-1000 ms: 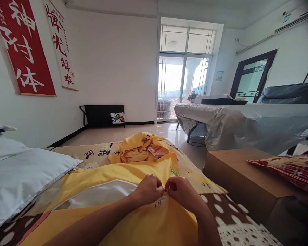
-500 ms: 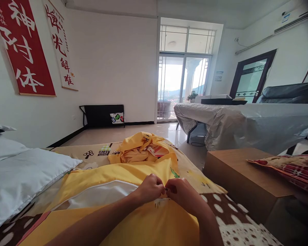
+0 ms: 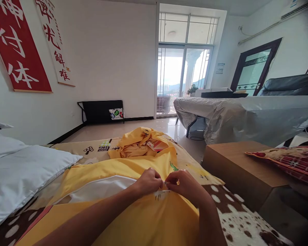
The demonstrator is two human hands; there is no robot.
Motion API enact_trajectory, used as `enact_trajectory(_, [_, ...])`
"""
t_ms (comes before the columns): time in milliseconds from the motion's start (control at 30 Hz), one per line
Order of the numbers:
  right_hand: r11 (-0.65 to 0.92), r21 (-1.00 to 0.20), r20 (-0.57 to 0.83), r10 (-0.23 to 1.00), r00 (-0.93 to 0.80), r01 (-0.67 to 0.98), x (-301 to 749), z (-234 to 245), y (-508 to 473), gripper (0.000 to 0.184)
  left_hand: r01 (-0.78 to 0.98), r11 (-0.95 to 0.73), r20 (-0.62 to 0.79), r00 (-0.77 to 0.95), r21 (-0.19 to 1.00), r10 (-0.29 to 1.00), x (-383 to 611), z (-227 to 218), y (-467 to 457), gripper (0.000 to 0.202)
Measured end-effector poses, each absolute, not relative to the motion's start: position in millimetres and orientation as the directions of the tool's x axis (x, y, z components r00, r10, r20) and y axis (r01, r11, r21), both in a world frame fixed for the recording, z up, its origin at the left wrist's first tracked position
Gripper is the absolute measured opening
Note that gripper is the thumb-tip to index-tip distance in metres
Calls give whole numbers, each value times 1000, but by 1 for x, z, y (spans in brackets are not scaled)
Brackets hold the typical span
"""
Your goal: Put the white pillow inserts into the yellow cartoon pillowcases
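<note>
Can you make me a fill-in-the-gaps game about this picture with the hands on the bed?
1. The left hand and the right hand pinch the edge of a ____ cover.
2. The white pillow lies to the ____ of the hands.
3. The box beside the bed is ____ in colour.
4. The wall banner with white characters is ____.

Missing words: yellow, left, brown, red.
</note>
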State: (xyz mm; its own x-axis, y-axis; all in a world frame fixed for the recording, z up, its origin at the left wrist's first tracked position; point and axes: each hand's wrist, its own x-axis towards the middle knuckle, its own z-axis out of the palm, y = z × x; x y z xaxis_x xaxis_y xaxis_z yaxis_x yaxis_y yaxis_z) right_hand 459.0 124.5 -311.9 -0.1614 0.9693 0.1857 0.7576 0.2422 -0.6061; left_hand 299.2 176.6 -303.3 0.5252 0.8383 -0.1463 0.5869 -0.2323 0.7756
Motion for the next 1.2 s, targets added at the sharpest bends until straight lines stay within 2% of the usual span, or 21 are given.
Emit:
enact_trajectory(233, [262, -634, 187, 965, -185, 727, 460, -313, 127, 19, 616, -277, -123, 526, 738, 842, 294, -302, 174, 14])
enact_trajectory(467, [278, -604, 242, 957, -161, 747, 457, -316, 131, 12, 673, -389, -31, 522, 630, 853, 295, -299, 169, 18])
enact_trajectory(533, [282, -593, 248, 955, -162, 754, 455, -315, 130, 10, 694, -459, 42, 527, 554, 849, 296, -296, 162, 21])
enact_trajectory(633, [271, -562, 248, 957, -153, 781, 451, -312, 127, 10, 730, -579, 136, 573, 364, 808, 297, -288, 156, 27])
enact_trajectory(667, [269, -551, 255, 956, -148, 790, 450, -310, 126, 12, 728, -590, 139, 582, 350, 801, 298, -284, 156, 27])
enact_trajectory(800, [313, -576, 332, 934, -133, 755, 449, -303, 121, 20, 667, -525, 77, 578, 529, 812, 300, -267, 165, 25])
enact_trajectory(900, [303, -616, 382, 922, -60, 727, 449, -301, 120, 19, 628, -505, 44, 601, 593, 798, 299, -258, 172, 24])
enact_trajectory(1067, [250, -597, 411, 911, 24, 762, 444, -301, 120, 13, 597, -504, 77, 595, 624, 800, 298, -259, 173, 17])
enact_trajectory(1200, [230, -617, 368, 930, 18, 753, 443, -302, 121, 10, 595, -517, 129, 571, 616, 811, 301, -268, 171, 18])
